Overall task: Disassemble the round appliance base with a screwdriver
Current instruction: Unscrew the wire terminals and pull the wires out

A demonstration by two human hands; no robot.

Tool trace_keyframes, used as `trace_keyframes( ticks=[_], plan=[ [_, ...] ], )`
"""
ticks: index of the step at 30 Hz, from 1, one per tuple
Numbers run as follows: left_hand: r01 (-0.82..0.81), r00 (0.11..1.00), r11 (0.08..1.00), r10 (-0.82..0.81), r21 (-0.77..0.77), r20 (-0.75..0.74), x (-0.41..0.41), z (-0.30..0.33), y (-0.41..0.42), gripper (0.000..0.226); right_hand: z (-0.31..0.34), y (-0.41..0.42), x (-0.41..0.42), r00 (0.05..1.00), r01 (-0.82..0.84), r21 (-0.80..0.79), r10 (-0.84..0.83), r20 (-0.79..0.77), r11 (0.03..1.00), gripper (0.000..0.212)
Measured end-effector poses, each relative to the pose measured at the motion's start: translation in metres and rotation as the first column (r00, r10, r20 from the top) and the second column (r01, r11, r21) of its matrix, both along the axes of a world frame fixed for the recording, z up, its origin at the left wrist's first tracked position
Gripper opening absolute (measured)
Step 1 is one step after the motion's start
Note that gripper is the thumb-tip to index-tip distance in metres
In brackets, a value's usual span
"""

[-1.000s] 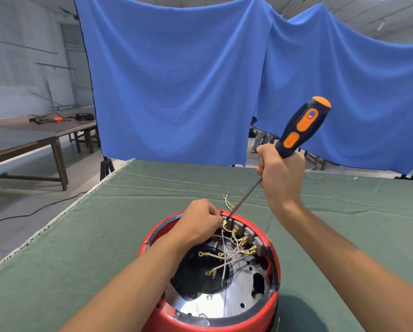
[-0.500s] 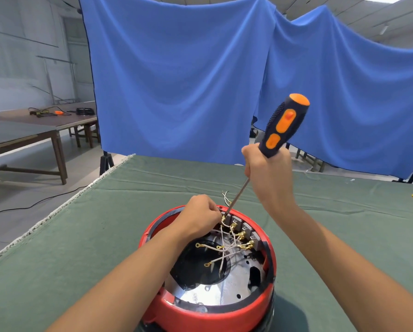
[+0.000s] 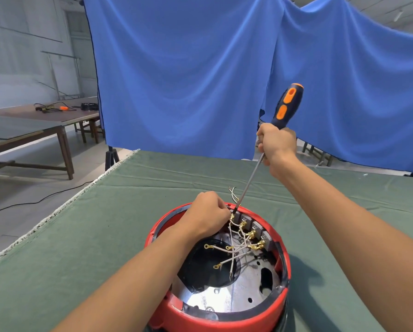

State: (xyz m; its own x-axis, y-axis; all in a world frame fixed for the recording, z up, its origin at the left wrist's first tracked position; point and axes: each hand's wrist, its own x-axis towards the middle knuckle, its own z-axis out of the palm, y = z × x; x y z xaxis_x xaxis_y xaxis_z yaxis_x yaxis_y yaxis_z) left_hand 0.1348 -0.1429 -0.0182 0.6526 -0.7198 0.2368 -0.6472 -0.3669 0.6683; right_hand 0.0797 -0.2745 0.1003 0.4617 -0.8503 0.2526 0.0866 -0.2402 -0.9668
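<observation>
A round red appliance base [image 3: 224, 317] is sitting open side up on a green-covered counter [image 3: 80, 236], close to the viewer. The right hand [image 3: 276, 144] is gripping the orange-and-black screwdriver [image 3: 287, 105], its tip reaching the terminals at the far inner rim. The left hand [image 3: 206, 213], fingers curled, is pinching the white wires [image 3: 234, 250] beside that tip.

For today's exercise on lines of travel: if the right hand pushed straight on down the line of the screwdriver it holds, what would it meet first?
Probably the left hand, whose fingers sit at the screwdriver tip by the gold terminals inside the red base; depth is uncertain. The right hand has only shaft ahead.
</observation>
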Motion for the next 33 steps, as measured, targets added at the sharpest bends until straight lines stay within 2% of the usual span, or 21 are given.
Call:
trace_keyframes(
  ticks=[5,7,13,17,20,23,27,33],
  plan=[
    [0.015,0.999,1.000,-0.015,-0.009,-0.028,0.001,-0.001,0.000,0.027,0.001,-0.001,0.002,1.000,0.000,0.062,0.001,-0.026,0.998,0.012],
    [0.018,1.000,1.000,-0.018,-0.005,-0.026,0.000,-0.002,0.001,0.027,0.001,0.001,-0.005,1.000,-0.011,0.053,0.010,0.017,0.999,0.017],
    [0.011,1.000,1.000,-0.011,0.000,-0.005,-0.003,0.006,0.002,0.026,-0.014,0.037,-0.048,0.967,-0.037,-0.251,0.098,0.234,0.967,0.038],
    [0.010,1.000,1.000,-0.010,-0.005,-0.005,-0.007,0.008,0.003,0.024,-0.014,0.055,-0.053,0.980,-0.033,-0.412,0.110,0.166,0.911,0.034],
    [0.010,1.000,0.999,-0.011,-0.036,-0.025,-0.009,0.007,0.005,0.021,-0.007,0.056,-0.045,0.990,-0.085,-0.437,0.125,0.064,0.896,0.033],
    [0.020,0.999,0.999,-0.022,-0.043,-0.028,-0.007,0.006,0.004,0.022,0.000,0.046,-0.034,0.989,-0.129,-0.362,0.148,0.024,0.923,0.032],
    [0.017,0.998,1.000,-0.018,-0.020,-0.052,-0.003,0.004,0.002,0.025,0.005,0.020,-0.016,0.995,-0.103,-0.137,0.103,-0.007,0.985,0.031],
    [0.003,1.000,1.000,-0.003,-0.011,-0.024,-0.001,0.001,-0.002,0.025,-0.006,-0.010,0.001,0.997,-0.077,0.064,0.076,0.029,0.995,0.026]
  ],
)
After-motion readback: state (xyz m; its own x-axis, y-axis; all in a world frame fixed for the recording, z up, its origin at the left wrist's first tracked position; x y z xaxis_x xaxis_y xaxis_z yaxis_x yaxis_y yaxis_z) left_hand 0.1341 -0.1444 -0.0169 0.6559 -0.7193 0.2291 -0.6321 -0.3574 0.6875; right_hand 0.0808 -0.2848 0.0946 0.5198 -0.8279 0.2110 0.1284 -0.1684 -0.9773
